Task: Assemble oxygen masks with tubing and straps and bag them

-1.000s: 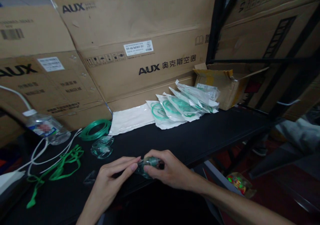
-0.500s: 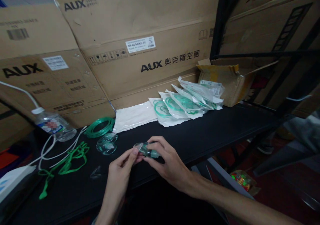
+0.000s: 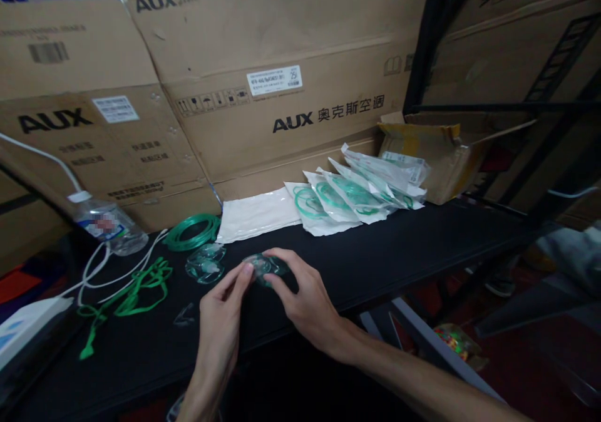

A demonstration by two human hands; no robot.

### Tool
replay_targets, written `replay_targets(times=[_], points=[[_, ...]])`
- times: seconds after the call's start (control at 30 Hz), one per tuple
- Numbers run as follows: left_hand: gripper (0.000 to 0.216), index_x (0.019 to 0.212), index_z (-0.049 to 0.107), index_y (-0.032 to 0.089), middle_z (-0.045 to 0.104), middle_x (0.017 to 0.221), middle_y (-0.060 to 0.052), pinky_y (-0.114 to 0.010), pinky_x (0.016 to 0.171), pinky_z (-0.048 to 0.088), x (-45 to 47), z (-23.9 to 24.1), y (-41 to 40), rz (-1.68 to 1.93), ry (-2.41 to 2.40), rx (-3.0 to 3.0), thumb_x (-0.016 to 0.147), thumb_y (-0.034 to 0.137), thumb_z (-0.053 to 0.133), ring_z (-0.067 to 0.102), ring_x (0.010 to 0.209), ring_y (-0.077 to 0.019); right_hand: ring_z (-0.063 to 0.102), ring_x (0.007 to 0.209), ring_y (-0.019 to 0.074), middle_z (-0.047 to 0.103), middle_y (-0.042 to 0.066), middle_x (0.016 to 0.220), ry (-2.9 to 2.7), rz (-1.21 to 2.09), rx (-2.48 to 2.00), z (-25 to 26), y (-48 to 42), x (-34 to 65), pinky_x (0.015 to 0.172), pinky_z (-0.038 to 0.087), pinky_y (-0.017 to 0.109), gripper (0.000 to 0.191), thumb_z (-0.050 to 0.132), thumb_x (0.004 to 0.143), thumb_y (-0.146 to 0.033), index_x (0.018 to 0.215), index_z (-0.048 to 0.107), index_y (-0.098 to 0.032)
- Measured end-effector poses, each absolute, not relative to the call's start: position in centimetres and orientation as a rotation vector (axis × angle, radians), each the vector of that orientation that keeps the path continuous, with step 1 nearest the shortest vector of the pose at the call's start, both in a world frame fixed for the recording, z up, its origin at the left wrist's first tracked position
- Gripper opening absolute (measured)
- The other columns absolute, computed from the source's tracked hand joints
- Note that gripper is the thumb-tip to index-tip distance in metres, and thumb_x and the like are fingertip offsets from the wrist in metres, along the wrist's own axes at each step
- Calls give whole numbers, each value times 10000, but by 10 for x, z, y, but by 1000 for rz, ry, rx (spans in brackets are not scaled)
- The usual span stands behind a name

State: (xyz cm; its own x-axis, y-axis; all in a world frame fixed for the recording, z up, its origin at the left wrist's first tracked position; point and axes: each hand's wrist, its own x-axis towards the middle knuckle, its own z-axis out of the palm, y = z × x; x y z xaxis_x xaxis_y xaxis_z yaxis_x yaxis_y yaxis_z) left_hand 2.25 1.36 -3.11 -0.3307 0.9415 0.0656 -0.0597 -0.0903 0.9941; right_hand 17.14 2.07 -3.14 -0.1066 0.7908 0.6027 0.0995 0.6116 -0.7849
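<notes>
Table [image 3: 422,247]: black, set against the stacked cartons.
Back wall: big brown AUX cartons [image 3: 282,52] with white labels.
Left end: water bottle [image 3: 110,228] on its side, white cable [image 3: 117,272] looping just beside it.
Green strap [image 3: 136,287]: loose, tangled, lying across the cable.
Green tubing coil [image 3: 192,233]: flat, with a clear mask [image 3: 205,263] just in front.
White pouch [image 3: 258,215]: flat by the cartons.
Sealed packets [image 3: 357,193]: overlapping row, green tubing inside.
Small open carton [image 3: 441,159]: right of the packets, beside a black rack [image 3: 425,40].

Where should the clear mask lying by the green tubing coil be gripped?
Likely the clear mask by its domed middle, pinched from above and the front: it lies low on the black table, with the green tubing coil close behind.
</notes>
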Motion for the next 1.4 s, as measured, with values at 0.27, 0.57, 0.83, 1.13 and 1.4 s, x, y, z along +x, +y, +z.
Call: replay_targets(times=[0.27,0.57,0.83,1.13,1.4], points=[[398,1096,788,198,783,1148,-71,-441,1093,493,24,-31,11,1552,1409,1089,783,444,800,689,1166,-277,662,846,198,746,52,911,-1353,1045,-895,-33,28,166,789,500,311,161,734,841,-263,969,744,-166],[399,1015,806,176,802,1077,-81,-435,1045,535,27,-31,12,1554,1389,1099,705,423,855,728,1078,-282,592,752,147,718,21,822,-1460,949,-804,-32,23,170,690,440,262,131,700,875,-190,936,816,-206],[379,1040,805,179,799,1089,-80,-446,1064,515,28,-30,9,1584,1418,1164,755,428,817,715,1102,-288,636,812,160,729,39,884,-1424,1027,-717,-29,22,173,735,480,271,168,686,909,-282,997,816,-221],[324,1105,786,232,761,1210,-63,-403,1140,448,24,-30,7,1526,1178,1126,824,392,785,659,1217,-257,617,761,155,720,32,832,-1305,1117,-728,-30,23,177,688,466,280,154,713,873,-261,964,826,-210],[348,1046,804,191,798,1095,-77,-437,1115,479,24,-33,8,1532,1266,1101,760,386,841,715,1108,-271,640,785,161,749,36,864,-1355,855,-805,-32,18,173,697,478,285,173,705,879,-163,973,826,-243]])
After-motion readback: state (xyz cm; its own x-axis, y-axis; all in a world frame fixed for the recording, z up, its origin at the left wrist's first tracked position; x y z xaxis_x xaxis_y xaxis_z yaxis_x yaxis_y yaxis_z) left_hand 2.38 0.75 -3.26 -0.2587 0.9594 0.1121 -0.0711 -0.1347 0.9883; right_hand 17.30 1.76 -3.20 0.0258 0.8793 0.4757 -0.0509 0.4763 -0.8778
